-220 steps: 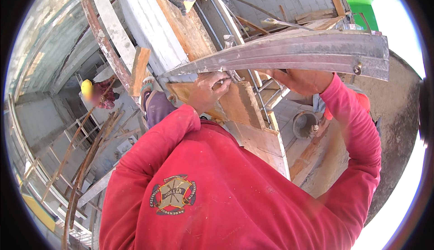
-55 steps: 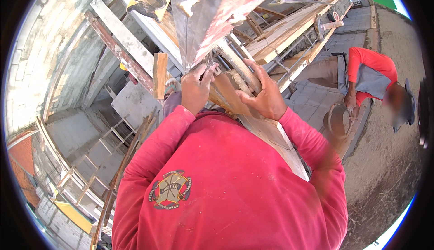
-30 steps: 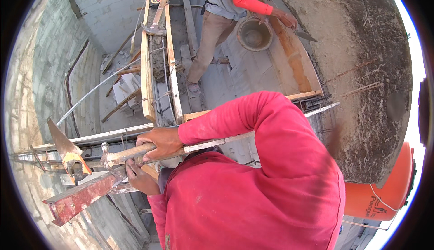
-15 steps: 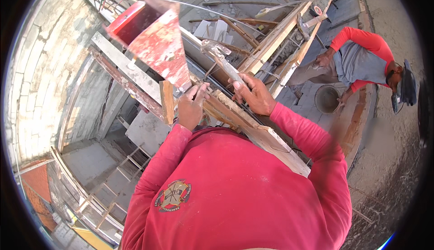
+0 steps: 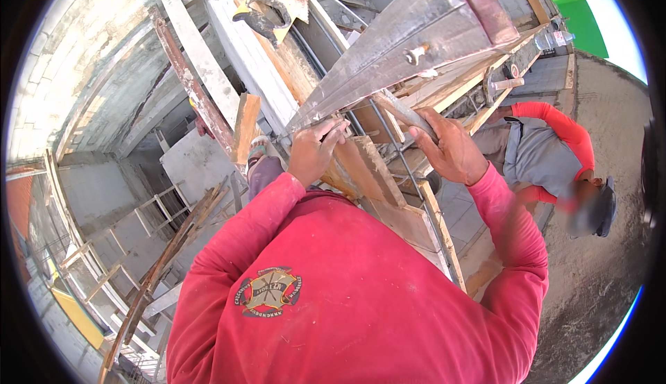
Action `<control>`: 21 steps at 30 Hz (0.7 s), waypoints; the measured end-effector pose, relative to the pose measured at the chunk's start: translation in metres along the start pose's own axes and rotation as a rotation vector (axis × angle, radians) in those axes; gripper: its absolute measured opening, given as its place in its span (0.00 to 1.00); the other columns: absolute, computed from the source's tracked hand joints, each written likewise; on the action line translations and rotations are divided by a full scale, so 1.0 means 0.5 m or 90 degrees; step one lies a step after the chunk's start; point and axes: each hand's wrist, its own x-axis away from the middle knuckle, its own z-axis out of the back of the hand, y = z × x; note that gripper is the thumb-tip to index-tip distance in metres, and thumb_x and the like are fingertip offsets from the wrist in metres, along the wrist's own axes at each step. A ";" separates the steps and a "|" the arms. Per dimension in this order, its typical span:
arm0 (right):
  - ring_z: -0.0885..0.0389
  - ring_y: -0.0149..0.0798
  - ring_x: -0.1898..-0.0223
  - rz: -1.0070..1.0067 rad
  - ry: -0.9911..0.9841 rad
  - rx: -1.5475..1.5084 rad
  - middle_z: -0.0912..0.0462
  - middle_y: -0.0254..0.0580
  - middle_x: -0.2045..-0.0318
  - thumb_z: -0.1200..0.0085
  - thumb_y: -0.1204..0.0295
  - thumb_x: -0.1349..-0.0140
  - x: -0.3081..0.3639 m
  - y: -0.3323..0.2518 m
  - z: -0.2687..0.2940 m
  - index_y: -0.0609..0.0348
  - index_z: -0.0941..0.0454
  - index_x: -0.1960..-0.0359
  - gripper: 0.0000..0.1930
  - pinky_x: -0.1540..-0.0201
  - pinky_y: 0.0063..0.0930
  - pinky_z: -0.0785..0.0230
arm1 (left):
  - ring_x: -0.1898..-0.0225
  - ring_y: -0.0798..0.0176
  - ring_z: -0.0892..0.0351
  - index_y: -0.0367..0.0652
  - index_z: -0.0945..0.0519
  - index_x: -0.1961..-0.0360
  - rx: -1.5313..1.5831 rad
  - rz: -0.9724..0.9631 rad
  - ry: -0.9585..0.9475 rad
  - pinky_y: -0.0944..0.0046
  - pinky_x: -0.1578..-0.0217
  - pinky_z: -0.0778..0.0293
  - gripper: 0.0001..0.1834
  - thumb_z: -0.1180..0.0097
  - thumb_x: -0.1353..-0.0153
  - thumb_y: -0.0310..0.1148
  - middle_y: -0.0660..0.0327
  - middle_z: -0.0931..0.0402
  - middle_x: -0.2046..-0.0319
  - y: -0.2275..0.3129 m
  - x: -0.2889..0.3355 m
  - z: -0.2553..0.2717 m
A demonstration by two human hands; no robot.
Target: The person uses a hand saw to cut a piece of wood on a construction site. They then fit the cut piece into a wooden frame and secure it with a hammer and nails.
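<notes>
My right hand (image 5: 454, 144) is closed round the handle of a hammer (image 5: 402, 112), whose head is hidden behind a large tapered sheet-metal piece (image 5: 388, 51), grey with red patches and a bolt-like fitting. That piece narrows to a point beside my left hand (image 5: 316, 151). Whether my left hand holds it cannot be told. The fingers of that hand are pinched together over a wooden formwork board (image 5: 371, 172), and what lies between them is too small to make out. Above my left hand, a handsaw (image 5: 274, 13) with a black and yellow grip rests on the timbers.
At the right a co-worker (image 5: 548, 148) in red sleeves and grey bends near the formwork. Thin steel bars (image 5: 399, 151) run between the boards. A short wood block (image 5: 245, 127) stands to the left of my hands. A plastic bottle (image 5: 555, 39) lies at the upper right.
The tapered metal piece has swung to the right, showing its grey side instead of its red open end. My right hand has moved right with the hammer. The handsaw has come into sight.
</notes>
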 end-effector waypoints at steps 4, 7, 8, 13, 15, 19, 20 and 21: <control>0.15 0.68 0.61 0.046 -0.011 0.051 0.16 0.63 0.67 0.50 0.64 0.21 -0.017 -0.050 0.050 0.53 0.32 0.26 0.24 0.55 0.53 0.24 | 0.65 0.53 0.13 0.44 0.11 0.45 -0.003 -0.001 -0.009 0.57 0.55 0.20 0.16 0.46 0.23 0.39 0.59 0.13 0.69 -0.007 -0.004 -0.001; 0.15 0.67 0.65 0.070 -0.029 0.097 0.15 0.61 0.69 0.49 0.66 0.22 -0.034 -0.069 0.064 0.47 0.36 0.21 0.29 0.55 0.55 0.24 | 0.77 0.71 0.29 0.44 0.10 0.46 0.020 -0.040 0.018 0.63 0.71 0.29 0.16 0.41 0.25 0.40 0.65 0.16 0.74 -0.010 -0.007 0.000; 0.14 0.66 0.65 0.055 -0.052 0.101 0.15 0.61 0.69 0.49 0.66 0.22 -0.040 -0.072 0.067 0.47 0.36 0.21 0.29 0.55 0.55 0.24 | 0.77 0.70 0.29 0.44 0.10 0.46 0.025 -0.022 0.007 0.63 0.70 0.29 0.16 0.40 0.26 0.41 0.64 0.17 0.75 -0.011 -0.007 0.001; 0.14 0.65 0.65 0.045 -0.119 0.110 0.14 0.63 0.67 0.48 0.67 0.23 -0.057 -0.067 0.066 0.49 0.31 0.24 0.27 0.55 0.53 0.23 | 0.72 0.65 0.19 0.42 0.10 0.47 0.050 -0.010 0.001 0.62 0.64 0.23 0.16 0.40 0.25 0.40 0.57 0.14 0.70 -0.018 -0.006 -0.001; 0.15 0.65 0.65 0.084 -0.067 0.099 0.15 0.64 0.66 0.48 0.67 0.23 -0.059 -0.063 0.066 0.51 0.28 0.26 0.24 0.55 0.52 0.24 | 0.66 0.60 0.14 0.41 0.11 0.47 0.049 -0.057 0.027 0.61 0.59 0.21 0.16 0.40 0.26 0.39 0.53 0.12 0.65 -0.022 -0.008 -0.005; 0.15 0.66 0.64 0.101 -0.039 0.119 0.15 0.65 0.65 0.47 0.65 0.22 -0.058 -0.058 0.066 0.55 0.21 0.33 0.20 0.56 0.51 0.24 | 0.58 0.53 0.10 0.41 0.11 0.47 0.023 -0.059 0.020 0.60 0.53 0.19 0.15 0.39 0.26 0.36 0.49 0.10 0.56 -0.030 -0.007 -0.007; 0.15 0.66 0.63 0.096 -0.063 0.101 0.15 0.65 0.65 0.47 0.64 0.22 -0.057 -0.058 0.065 0.57 0.20 0.34 0.20 0.56 0.51 0.24 | 0.58 0.53 0.10 0.41 0.11 0.47 0.029 -0.059 0.015 0.59 0.53 0.19 0.14 0.39 0.27 0.36 0.49 0.10 0.56 -0.031 -0.005 -0.008; 0.15 0.66 0.63 0.093 -0.080 0.088 0.15 0.65 0.65 0.46 0.62 0.22 -0.056 -0.057 0.065 0.59 0.19 0.36 0.20 0.56 0.51 0.24 | 0.58 0.52 0.10 0.41 0.11 0.47 0.036 -0.061 0.018 0.59 0.53 0.19 0.14 0.39 0.27 0.36 0.49 0.10 0.55 -0.032 -0.004 -0.007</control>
